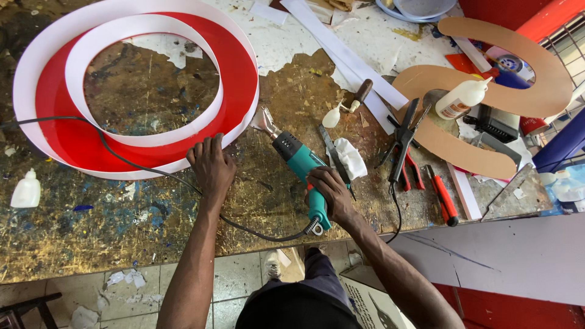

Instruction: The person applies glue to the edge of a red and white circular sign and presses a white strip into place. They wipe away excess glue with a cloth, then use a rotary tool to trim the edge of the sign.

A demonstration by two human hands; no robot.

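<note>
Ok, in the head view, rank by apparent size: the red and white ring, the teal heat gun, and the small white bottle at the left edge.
1. red and white ring
2. teal heat gun
3. small white bottle

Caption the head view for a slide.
Right hand aims a teal heat gun at a red-and-white ring; left hand steadies it.
</note>
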